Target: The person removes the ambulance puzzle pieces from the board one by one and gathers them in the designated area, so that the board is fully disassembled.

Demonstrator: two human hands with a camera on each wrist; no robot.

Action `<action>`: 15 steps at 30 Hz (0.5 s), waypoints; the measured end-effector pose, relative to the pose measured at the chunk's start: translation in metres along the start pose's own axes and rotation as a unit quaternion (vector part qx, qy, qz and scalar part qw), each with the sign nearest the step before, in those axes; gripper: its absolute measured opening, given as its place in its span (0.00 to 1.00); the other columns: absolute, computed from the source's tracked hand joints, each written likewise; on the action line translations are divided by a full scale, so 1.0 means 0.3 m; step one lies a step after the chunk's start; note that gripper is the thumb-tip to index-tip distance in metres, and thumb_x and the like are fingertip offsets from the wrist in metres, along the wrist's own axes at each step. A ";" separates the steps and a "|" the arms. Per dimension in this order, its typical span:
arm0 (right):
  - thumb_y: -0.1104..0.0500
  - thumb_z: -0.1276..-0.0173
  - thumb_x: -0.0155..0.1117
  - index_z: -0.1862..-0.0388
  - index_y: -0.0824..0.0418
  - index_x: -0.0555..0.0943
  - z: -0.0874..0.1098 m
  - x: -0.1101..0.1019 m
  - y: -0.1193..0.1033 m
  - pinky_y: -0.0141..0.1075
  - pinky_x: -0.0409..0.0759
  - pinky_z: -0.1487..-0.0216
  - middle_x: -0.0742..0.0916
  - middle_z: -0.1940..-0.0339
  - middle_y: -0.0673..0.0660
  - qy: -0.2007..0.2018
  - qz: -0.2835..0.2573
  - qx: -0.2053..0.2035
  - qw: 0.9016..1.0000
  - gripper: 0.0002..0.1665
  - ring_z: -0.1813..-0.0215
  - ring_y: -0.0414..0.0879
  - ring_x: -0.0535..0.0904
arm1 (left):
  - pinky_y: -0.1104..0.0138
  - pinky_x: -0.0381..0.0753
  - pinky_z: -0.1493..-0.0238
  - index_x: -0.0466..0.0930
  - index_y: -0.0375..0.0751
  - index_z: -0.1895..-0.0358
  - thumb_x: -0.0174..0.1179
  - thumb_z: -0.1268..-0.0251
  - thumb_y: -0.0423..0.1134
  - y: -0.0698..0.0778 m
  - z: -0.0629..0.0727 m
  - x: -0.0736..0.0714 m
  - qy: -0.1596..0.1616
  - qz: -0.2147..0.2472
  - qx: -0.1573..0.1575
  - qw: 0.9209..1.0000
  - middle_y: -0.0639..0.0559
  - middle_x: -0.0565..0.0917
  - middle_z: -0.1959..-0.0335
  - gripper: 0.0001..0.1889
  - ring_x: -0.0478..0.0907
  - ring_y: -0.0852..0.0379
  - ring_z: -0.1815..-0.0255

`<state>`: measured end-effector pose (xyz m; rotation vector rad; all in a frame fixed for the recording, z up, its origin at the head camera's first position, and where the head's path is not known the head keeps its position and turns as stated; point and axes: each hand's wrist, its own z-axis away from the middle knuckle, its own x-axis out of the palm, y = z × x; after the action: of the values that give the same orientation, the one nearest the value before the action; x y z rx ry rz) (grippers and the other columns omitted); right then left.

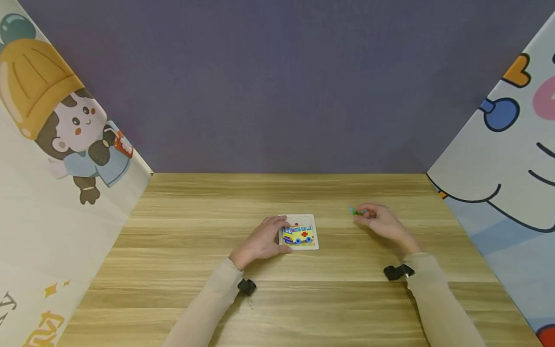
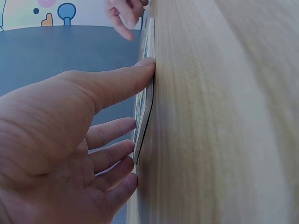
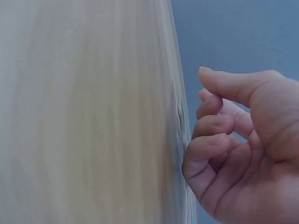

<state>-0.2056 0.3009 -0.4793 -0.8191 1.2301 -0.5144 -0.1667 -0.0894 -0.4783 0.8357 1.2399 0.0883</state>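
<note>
A square puzzle board (image 1: 316, 231) with a pale rim and a yellow ambulance picture lies at the middle of the table. My left hand (image 1: 268, 239) holds it from the left, thumb at its near edge and fingertips at its far left side. The board shows nearly edge-on beside the thumb (image 2: 126, 84) in the left wrist view. Farther right, my right hand (image 1: 377, 222) is at some small green and blue pieces (image 1: 353, 211), its thumb and forefinger right beside them. In the right wrist view, that hand's fingers (image 3: 210, 144) are loosely bent, with a gap below the thumb tip.
The wooden table (image 1: 329, 299) meets a dark blue-grey wall (image 1: 286, 86) at its back edge. Panels with cartoon prints (image 1: 73, 115) stand at both sides. Each forearm wears a small black camera (image 1: 247, 286) near the wrist.
</note>
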 end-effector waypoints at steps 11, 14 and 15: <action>0.52 0.20 0.66 0.32 0.65 0.80 -0.030 0.087 -0.068 0.34 0.78 0.71 0.89 0.59 0.60 -0.043 -0.007 -0.009 0.999 0.26 0.72 0.43 0.76 | 0.45 0.59 0.14 0.76 0.40 0.28 0.77 0.36 0.49 0.001 0.000 0.002 0.000 -0.003 0.000 1.000 0.42 0.67 0.17 0.36 0.60 0.38 0.15; 0.52 0.21 0.67 0.33 0.65 0.81 -0.039 0.110 -0.081 0.35 0.79 0.71 0.89 0.59 0.59 -0.047 -0.006 -0.012 0.999 0.25 0.72 0.44 0.78 | 0.45 0.59 0.14 0.76 0.40 0.28 0.77 0.37 0.49 0.001 0.000 0.002 0.001 -0.003 0.000 1.000 0.41 0.67 0.17 0.37 0.60 0.38 0.15; 0.53 0.21 0.67 0.33 0.65 0.81 -0.042 0.118 -0.086 0.35 0.79 0.71 0.89 0.59 0.60 -0.050 -0.005 -0.017 0.999 0.24 0.71 0.45 0.78 | 0.45 0.59 0.14 0.76 0.40 0.28 0.77 0.37 0.50 0.001 0.000 0.002 0.001 -0.004 0.000 1.000 0.41 0.67 0.17 0.37 0.60 0.38 0.15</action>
<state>-0.2057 0.2554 -0.4823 -0.8700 1.1468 -0.4563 -0.1664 -0.0890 -0.4785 0.8319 1.2445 0.0826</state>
